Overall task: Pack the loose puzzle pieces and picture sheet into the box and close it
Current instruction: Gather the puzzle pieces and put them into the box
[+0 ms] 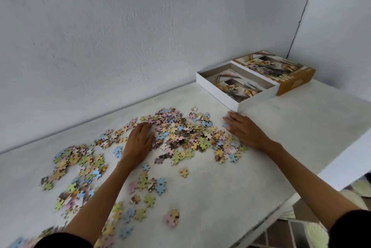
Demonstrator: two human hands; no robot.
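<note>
Blurred near puzzle pieces (140, 185), left hand (138, 141) and right hand (244, 130) flat, fingers spread, picture sheet (234, 87) apparently inside box (259, 99)

Matt cardboard puzzle pieces (180, 133) – rough, chalky white table (230, 167); smooth white cardboard box (259, 100).

left hand (140, 141) flat on puzzle pieces (180, 133); right hand (244, 130) flat beside pile; picture sheet (235, 87) in open box (255, 100)

Single head view, looking forward-down over white table (230, 167) (close, wide-angle), wall corner behind.
</note>
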